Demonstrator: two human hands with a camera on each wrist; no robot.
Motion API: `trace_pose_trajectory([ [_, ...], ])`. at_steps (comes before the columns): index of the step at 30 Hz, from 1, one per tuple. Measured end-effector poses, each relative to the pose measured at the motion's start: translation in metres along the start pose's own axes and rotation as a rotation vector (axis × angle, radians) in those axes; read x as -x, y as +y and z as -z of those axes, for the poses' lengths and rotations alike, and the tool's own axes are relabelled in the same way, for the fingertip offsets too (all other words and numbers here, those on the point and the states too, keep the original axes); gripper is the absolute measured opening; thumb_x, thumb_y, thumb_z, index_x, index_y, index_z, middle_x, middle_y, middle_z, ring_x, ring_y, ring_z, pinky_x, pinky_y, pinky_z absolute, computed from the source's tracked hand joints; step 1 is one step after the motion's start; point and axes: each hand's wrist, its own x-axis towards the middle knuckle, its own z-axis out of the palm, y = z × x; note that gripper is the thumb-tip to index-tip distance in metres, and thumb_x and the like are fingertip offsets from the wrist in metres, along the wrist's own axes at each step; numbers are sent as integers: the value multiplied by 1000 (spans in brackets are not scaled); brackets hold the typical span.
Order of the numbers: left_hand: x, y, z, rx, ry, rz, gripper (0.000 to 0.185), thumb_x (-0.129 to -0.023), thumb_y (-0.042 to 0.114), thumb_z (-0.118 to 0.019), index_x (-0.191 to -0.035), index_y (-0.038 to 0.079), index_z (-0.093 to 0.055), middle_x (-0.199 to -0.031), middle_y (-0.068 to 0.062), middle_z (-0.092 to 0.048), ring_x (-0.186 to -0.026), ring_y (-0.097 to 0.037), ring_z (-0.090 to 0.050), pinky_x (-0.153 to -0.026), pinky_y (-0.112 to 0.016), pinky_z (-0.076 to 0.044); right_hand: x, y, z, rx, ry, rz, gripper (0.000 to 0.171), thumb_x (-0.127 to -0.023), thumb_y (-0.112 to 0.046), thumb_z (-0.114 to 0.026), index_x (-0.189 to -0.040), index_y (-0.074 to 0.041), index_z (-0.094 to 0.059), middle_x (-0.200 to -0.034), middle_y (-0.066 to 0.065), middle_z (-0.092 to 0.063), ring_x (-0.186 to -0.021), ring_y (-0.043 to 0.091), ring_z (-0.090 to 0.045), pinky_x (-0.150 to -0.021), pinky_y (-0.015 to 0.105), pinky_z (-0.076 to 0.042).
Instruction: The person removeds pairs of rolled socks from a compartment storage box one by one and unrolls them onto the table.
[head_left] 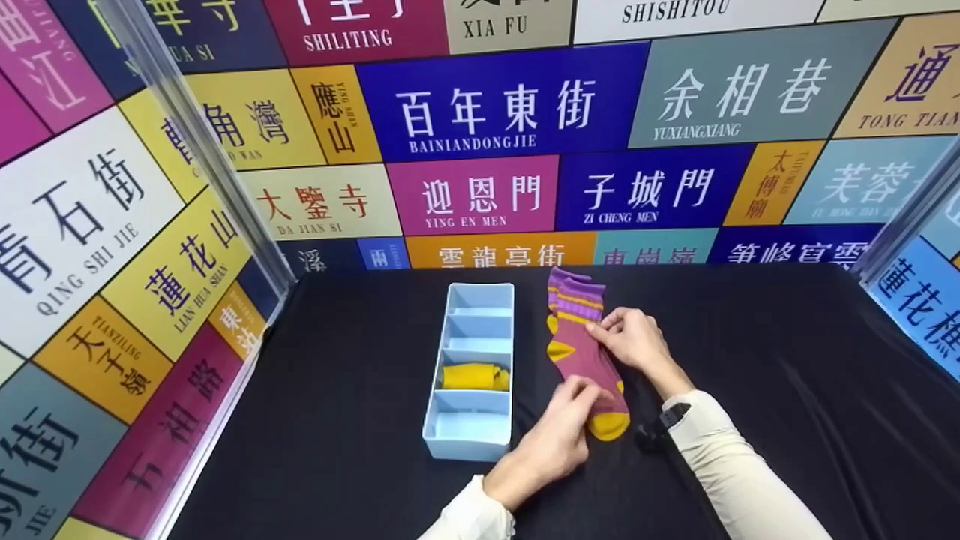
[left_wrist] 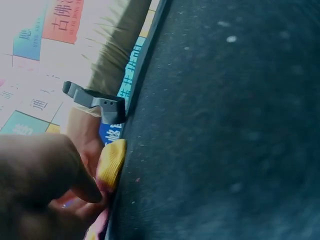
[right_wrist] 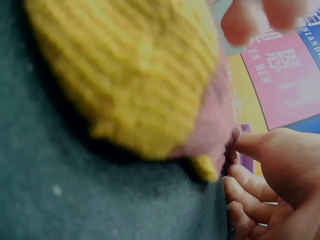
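Note:
A pair of mauve socks (head_left: 583,358) lies on the black cloth, with yellow toes and heels and striped purple cuffs. Near the cuffs, my right hand (head_left: 636,341) pinches the right edge of the socks between thumb and fingers; the right wrist view shows this hand (right_wrist: 285,175) beyond the yellow toe (right_wrist: 130,75). My left hand (head_left: 553,435) is over the foot part by the toe, fingers loosely bent. In the left wrist view the left hand (left_wrist: 45,180) is blurred and partly covers the socks (left_wrist: 111,165).
Left of the socks stands a light blue box (head_left: 469,448) with several compartments in a row. A rolled yellow sock bundle (head_left: 472,376) lies in one of them. Panels with printed street names (head_left: 510,97) form a wall behind the black-covered table (head_left: 337,390). Clear panels (head_left: 217,150) stand at the sides.

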Motion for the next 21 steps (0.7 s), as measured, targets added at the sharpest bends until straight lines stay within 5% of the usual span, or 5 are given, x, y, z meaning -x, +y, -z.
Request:
trace_pose_trajectory([
  [5, 1, -1, -3, -116, 108, 173, 41, -86, 5, -86, -121, 9, -63, -119, -8, -57, -109, -25, -55, -96, -31, -54, 0, 2, 0, -39, 10, 23, 34, -96, -43, -81, -97, -9, -79, -92, 10, -82, -84, 26, -76, -76, 36, -54],
  [10, 3, 0, -3, -223, 56, 323, 44, -90, 32, -90, -111, 7, -60, -114, -10, -55, -106, -26, -48, -90, -35, -52, -1, 2, -3, -46, 11, 47, 35, -94, -44, -84, -96, -9, -78, -90, 10, -81, -82, 25, -75, -75, 35, -54],
  [17, 4, -2, 0, -201, 12, 295, 22, -97, 34, -82, -96, 15, -71, -110, -6, -59, -106, -23, -49, -89, -34, -47, -2, 3, -6, -101, 44, 76, 25, -100, -31, -80, -99, -8, -72, -84, 8, -79, -68, 15, -70, -70, 28, -51],
  [21, 4, -3, 0, -179, 8, 264, 16, -96, 25, -81, -111, 20, -77, -112, -4, -63, -108, -22, -52, -89, -34, -47, -3, 4, -4, -132, 21, 55, 26, -104, -33, -74, -104, -7, -68, -76, 3, -79, -59, 11, -70, -71, 25, -51],
])
